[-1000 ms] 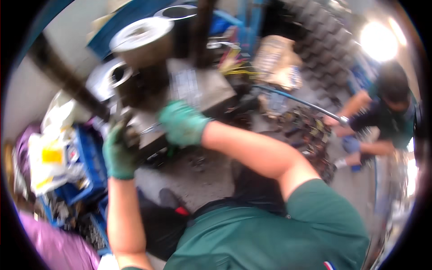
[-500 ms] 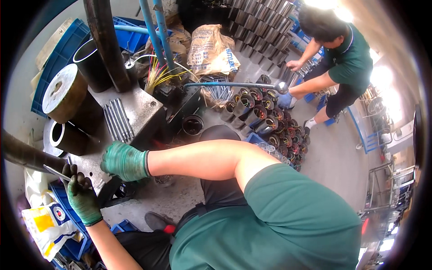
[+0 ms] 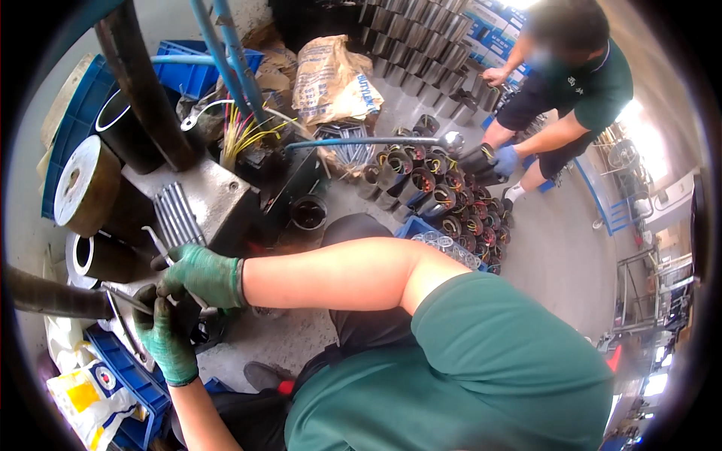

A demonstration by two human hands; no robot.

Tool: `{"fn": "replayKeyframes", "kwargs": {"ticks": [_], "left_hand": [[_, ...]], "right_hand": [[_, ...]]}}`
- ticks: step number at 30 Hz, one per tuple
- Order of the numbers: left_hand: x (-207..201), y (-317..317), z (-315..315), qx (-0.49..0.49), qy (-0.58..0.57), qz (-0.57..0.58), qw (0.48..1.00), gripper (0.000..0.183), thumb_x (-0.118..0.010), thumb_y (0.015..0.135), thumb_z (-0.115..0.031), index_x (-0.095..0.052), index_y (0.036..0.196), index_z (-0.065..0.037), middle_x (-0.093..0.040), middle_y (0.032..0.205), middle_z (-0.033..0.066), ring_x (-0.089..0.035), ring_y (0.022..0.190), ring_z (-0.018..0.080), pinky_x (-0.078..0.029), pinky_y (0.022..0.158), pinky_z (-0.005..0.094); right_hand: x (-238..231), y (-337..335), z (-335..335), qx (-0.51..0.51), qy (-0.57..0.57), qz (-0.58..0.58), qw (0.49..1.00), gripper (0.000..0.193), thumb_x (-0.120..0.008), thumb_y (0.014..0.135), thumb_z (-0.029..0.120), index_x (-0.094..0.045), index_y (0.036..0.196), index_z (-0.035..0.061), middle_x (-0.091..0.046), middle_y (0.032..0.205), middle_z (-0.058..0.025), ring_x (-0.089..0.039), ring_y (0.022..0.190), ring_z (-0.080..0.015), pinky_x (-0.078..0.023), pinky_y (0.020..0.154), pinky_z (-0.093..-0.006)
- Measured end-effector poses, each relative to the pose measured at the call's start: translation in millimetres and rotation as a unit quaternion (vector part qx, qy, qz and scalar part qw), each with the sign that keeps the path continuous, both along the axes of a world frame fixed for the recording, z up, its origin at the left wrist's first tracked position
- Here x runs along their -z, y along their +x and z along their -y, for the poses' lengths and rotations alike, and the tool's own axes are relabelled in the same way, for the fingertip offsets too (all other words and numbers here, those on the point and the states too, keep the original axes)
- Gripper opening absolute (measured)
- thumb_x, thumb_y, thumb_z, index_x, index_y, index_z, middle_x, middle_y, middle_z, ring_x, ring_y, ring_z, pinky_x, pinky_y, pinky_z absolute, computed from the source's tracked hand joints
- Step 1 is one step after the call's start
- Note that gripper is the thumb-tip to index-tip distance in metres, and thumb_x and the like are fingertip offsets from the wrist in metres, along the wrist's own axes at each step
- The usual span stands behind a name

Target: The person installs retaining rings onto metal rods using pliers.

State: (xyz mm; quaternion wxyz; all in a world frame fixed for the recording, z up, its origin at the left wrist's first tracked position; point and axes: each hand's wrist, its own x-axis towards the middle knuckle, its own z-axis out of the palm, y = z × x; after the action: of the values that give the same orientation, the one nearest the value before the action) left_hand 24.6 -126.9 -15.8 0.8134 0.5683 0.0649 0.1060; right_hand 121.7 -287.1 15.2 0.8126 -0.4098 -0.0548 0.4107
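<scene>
My left hand [image 3: 168, 344], in a green glove with dark fingertips, is closed around a grey metal rod [image 3: 126, 298] that points up and left. Just above it, my right hand [image 3: 204, 276] in a matching glove grips a slim bent metal bar [image 3: 156, 245]. The two hands nearly meet; whether their fingers touch I cannot tell. Both are over the near end of a steel block [image 3: 214, 184]. A row of several grey metal rods [image 3: 179, 213] lies on that block, beyond my right hand. My fingers hide part of both held pieces.
Dark thick-walled cylinders [image 3: 113, 257] stand left, beside a heavy upright post [image 3: 143, 90]. A blue lever with a ball end [image 3: 451, 141] reaches across the middle. Several wired motor housings [image 3: 451, 203] crowd the floor; a co-worker [image 3: 579, 98] bends over them holding a dark cylinder [image 3: 477, 161].
My right hand now shows a slim bent bar in its grip. My left hand has come closer to it, with the rod still held. The co-worker's gloved hand has risen with a cylinder.
</scene>
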Motion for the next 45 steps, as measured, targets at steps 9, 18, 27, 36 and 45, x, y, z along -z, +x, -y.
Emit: {"fn": "replayKeyframes", "kwargs": {"ticks": [9, 18, 27, 36, 45], "left_hand": [[17.7, 11.5, -4.9, 0.027, 0.004, 0.017, 0.999, 0.030, -0.072, 0.102, -0.019, -0.058, 0.126, -0.008, -0.063, 0.118, 0.0123, -0.062, 0.110, 0.0309, -0.057, 0.094, 0.0480], [10.6, 14.7, 0.6, 0.036, -0.005, 0.009, 0.999, 0.030, -0.066, 0.105, -0.024, -0.055, 0.127, -0.008, -0.060, 0.117, 0.0100, -0.058, 0.113, 0.0257, -0.051, 0.100, 0.0466], [8.8, 31.4, 6.8, 0.001, -0.147, -0.148, 0.978, 0.047, -0.069, 0.102, -0.039, -0.057, 0.143, -0.018, -0.061, 0.120, 0.0029, -0.060, 0.110, 0.0210, -0.056, 0.095, 0.0450], [-10.4, 29.1, -0.7, 0.041, -0.155, -0.224, 0.961, 0.032, -0.065, 0.099, -0.039, -0.068, 0.117, -0.013, -0.051, 0.070, -0.0058, -0.049, 0.058, 0.0095, -0.040, 0.051, 0.0275], [-19.0, 26.8, 10.6, -0.016, -0.213, -0.175, 0.961, 0.012, -0.065, 0.099, -0.026, -0.061, 0.096, -0.015, -0.052, 0.065, 0.0006, -0.042, 0.052, 0.0120, -0.037, 0.050, 0.0289]], "right_hand": [[0.4, 3.5, 14.0, 0.016, -0.025, 0.075, 0.997, 0.073, -0.070, 0.080, -0.007, -0.051, 0.149, 0.0053, -0.068, 0.107, -0.0108, -0.067, 0.097, -0.0190, -0.057, 0.085, -0.0339], [-27.4, -3.2, 45.1, -0.008, -0.138, 0.138, 0.981, 0.078, -0.078, 0.084, 0.008, -0.046, 0.155, -0.0004, -0.072, 0.113, -0.0175, -0.069, 0.102, -0.0249, -0.056, 0.089, -0.0372], [29.6, 30.6, 56.9, -0.042, -0.156, 0.400, 0.902, 0.048, -0.073, 0.082, 0.010, -0.064, 0.129, 0.0041, -0.067, 0.093, -0.0122, -0.067, 0.083, -0.0230, -0.055, 0.073, -0.0381], [-32.5, 19.7, 98.7, 0.004, -0.097, 0.134, 0.986, 0.054, -0.065, 0.088, 0.011, -0.056, 0.141, 0.0077, -0.068, 0.096, -0.0079, -0.068, 0.082, -0.0186, -0.057, 0.072, -0.0340], [-41.2, 5.0, 85.0, 0.071, -0.334, 0.758, 0.556, 0.063, -0.077, 0.069, 0.004, -0.072, 0.132, 0.0101, -0.067, 0.106, -0.0176, -0.064, 0.104, -0.0369, -0.053, 0.093, -0.0447]]}}
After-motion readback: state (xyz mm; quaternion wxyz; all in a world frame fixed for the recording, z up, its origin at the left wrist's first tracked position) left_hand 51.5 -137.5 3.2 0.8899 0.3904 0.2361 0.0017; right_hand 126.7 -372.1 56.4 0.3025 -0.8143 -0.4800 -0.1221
